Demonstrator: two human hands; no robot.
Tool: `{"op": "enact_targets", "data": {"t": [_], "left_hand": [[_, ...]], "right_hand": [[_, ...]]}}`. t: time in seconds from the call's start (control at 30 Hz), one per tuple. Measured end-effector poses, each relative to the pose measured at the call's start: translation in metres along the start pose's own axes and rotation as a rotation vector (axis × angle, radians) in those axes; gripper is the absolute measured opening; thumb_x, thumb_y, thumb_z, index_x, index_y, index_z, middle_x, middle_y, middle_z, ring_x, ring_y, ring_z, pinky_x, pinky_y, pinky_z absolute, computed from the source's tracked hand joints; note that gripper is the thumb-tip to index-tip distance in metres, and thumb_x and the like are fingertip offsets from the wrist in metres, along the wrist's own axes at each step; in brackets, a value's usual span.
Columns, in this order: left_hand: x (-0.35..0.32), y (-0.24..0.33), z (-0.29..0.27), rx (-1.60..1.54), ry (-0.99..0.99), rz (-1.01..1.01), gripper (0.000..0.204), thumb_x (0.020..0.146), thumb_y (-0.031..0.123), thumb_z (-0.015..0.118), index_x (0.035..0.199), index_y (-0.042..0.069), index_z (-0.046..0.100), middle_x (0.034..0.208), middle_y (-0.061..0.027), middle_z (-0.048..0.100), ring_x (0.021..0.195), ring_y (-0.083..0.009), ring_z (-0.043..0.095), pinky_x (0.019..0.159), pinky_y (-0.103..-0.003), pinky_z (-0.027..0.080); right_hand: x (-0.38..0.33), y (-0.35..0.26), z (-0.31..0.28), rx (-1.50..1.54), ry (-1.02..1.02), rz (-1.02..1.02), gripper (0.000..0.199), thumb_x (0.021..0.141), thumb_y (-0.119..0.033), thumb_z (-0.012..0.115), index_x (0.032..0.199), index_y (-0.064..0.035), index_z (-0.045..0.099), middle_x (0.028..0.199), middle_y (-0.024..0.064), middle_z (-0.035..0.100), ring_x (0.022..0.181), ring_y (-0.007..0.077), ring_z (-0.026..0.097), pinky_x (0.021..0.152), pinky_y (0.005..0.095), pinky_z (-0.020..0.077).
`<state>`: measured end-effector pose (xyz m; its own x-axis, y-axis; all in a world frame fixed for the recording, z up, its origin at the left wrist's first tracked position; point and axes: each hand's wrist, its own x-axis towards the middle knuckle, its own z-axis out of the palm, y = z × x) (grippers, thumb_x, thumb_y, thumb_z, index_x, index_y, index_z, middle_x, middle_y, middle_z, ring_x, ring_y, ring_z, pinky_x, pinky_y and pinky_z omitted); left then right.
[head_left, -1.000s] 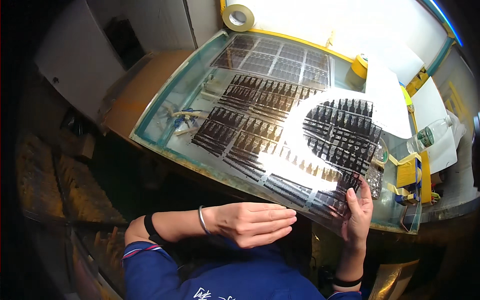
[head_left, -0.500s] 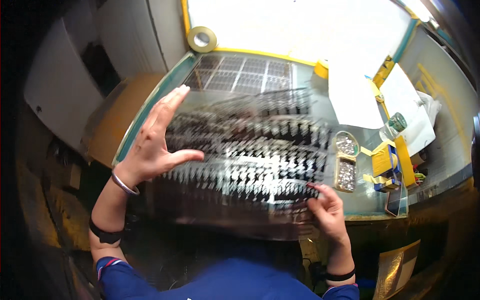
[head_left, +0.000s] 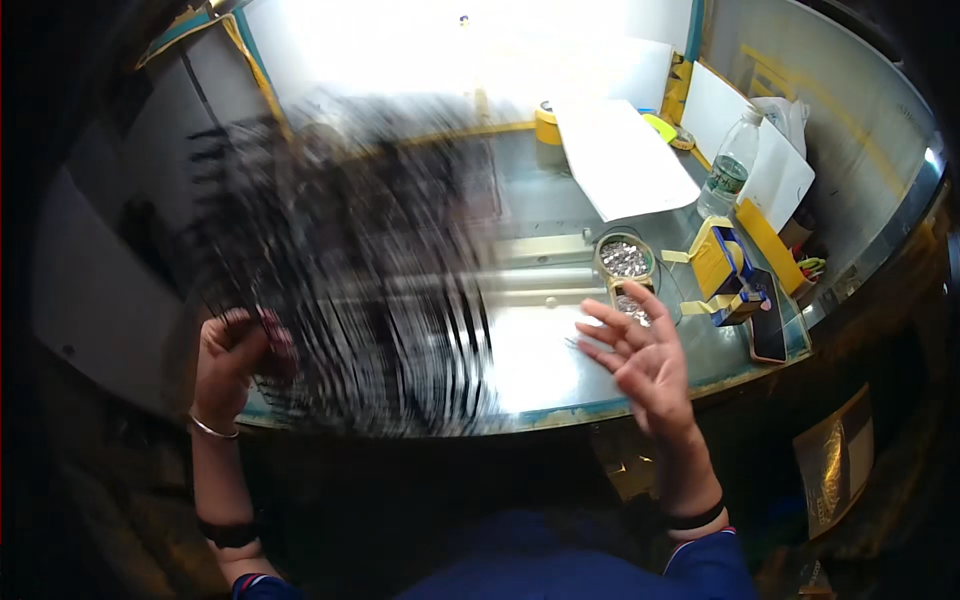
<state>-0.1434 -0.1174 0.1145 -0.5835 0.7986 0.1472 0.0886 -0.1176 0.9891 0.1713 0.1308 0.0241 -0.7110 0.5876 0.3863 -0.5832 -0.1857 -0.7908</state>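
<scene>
Gripping the film at lower left, the left hand is nearer, the open right hand apart beyond its right edge.

Overexposed white glows from the panel behind the back edge of the bench, and glare whitens a patch by the front edge. Motion blur streaks the dark sheet over the left edge. Below the front edge lies deep shadow; fisheye curvature bends the dark surroundings.
</scene>
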Motion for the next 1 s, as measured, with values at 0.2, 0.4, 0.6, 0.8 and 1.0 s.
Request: {"op": "enact_targets", "data": {"t": [0.2,0.4,0.6,0.8,1.0], "left_hand": [[-0.011,-0.055,0.051,-0.448,0.285,-0.15,0.017,0.091,0.016,0.052,0.106,0.01,0.057,0.097,-0.0021,0.063,0.087,-0.0139,0.06,0.074,-0.028,0.05],[-0.039,-0.107,0.099,-0.544,0.261,-0.292,0.022,0.094,0.018,0.048,0.108,0.002,0.052,0.101,-0.0079,0.061,0.093,-0.0192,0.061,0.082,-0.035,0.052],[-0.045,-0.102,0.092,-0.677,0.146,-0.414,0.028,0.094,0.02,0.04,0.104,-0.003,0.053,0.103,-0.0161,0.06,0.097,-0.0268,0.06,0.085,-0.042,0.05],[-0.053,-0.103,0.085,-0.614,0.122,-0.375,0.027,0.093,0.017,0.039,0.101,-0.004,0.053,0.099,-0.0183,0.062,0.093,-0.0294,0.062,0.082,-0.044,0.052],[-0.054,-0.106,0.085,-0.554,0.104,-0.344,0.026,0.094,0.018,0.042,0.099,-0.004,0.055,0.097,-0.0173,0.063,0.09,-0.0268,0.064,0.08,-0.039,0.053]], "right_hand": [[-0.014,0.01,0.004,0.092,-0.054,0.464,0.09,0.083,-0.043,0.061,0.138,0.0043,0.008,0.135,0.0279,0.029,0.128,0.035,0.031,0.105,0.046,0.028],[-0.004,0.025,0.019,-0.03,0.259,0.514,0.037,0.091,-0.012,0.05,0.125,-0.0023,0.038,0.102,0.0076,0.056,0.082,0.0167,0.063,0.063,0.0275,0.0548],[-0.005,0.02,0.001,-0.107,0.327,0.548,0.036,0.087,-0.003,0.049,0.122,0.0016,0.042,0.101,0.0098,0.058,0.082,0.0141,0.062,0.06,0.0277,0.0588],[-0.006,0.025,-0.002,-0.105,0.311,0.514,0.039,0.089,-0.003,0.048,0.125,0.0039,0.035,0.102,0.0138,0.058,0.082,0.018,0.064,0.059,0.0266,0.0584],[-0.011,0.028,-0.004,-0.138,0.343,0.484,0.043,0.09,-0.004,0.048,0.128,0.005,0.029,0.098,0.0137,0.057,0.076,0.0179,0.063,0.06,0.0271,0.0579]]}}
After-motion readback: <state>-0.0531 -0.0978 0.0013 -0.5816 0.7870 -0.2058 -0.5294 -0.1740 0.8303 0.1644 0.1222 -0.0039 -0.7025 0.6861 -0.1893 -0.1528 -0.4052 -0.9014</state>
